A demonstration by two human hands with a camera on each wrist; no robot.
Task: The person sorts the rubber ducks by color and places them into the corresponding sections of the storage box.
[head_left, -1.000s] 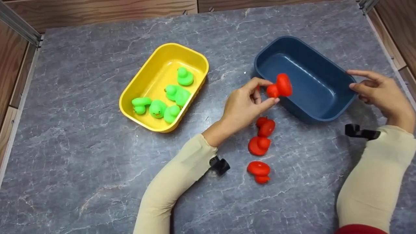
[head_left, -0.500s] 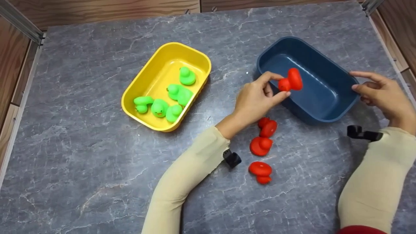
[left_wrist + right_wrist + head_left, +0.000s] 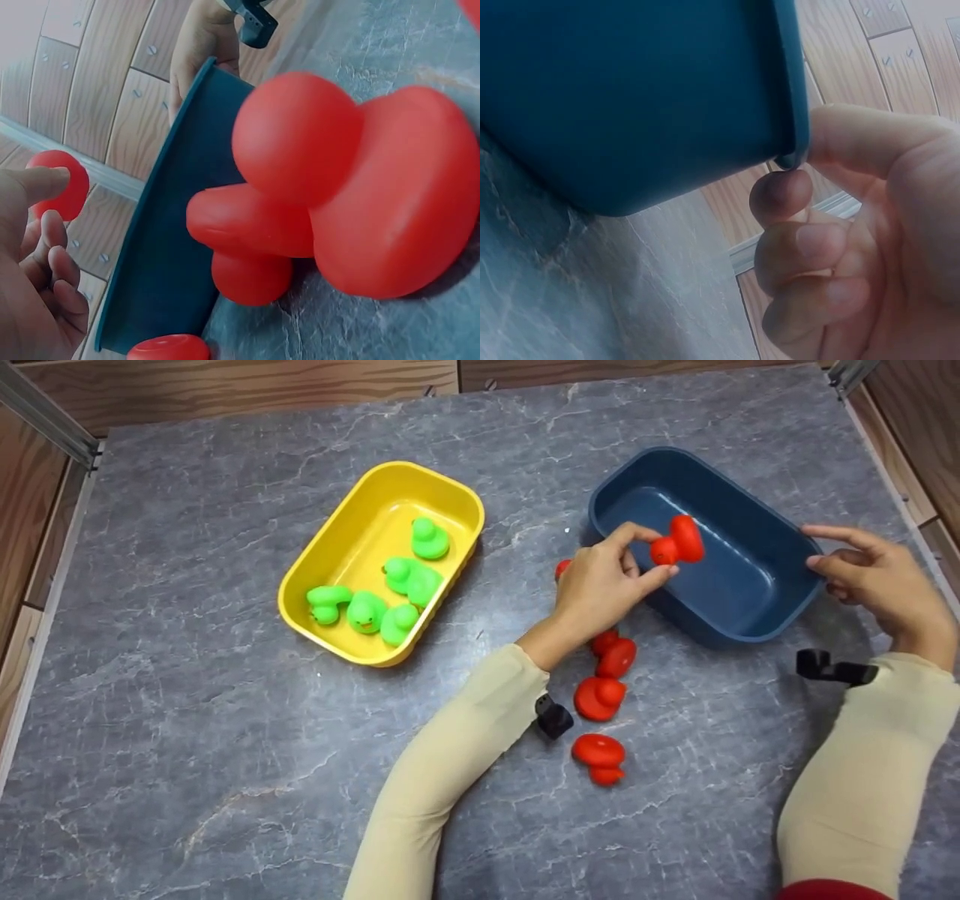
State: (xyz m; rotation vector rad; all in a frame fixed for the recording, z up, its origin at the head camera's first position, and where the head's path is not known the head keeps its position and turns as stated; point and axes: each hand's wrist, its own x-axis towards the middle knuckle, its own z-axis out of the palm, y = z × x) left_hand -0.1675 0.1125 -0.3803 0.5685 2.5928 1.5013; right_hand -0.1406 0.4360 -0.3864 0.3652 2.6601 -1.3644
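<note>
Between thumb and fingertips my left hand (image 3: 600, 581) pinches a red toy duck (image 3: 686, 541), lying on its side, over the near left part of the blue bin (image 3: 739, 506). In the left wrist view the same duck shows its red underside (image 3: 73, 196). At the bin's right corner, my right hand (image 3: 892, 581) grips the rim; the right wrist view shows its thumb and fingertips on either side of the lip (image 3: 801, 112). Several more red ducks (image 3: 598, 697) lie on the table below the left hand, one partly hidden behind that hand.
A yellow bin (image 3: 341, 529) stands to the left, with several green ducks (image 3: 366, 613) inside. The grey marbled table (image 3: 210, 720) ends at wooden panels (image 3: 247, 390) at the back and sides. A metal post (image 3: 52, 416) rises at the back left corner.
My left hand has moved right with the red duck, from the blue bin's near edge to over its inside. Another red duck shows behind that hand. The right hand stays on the rim.
</note>
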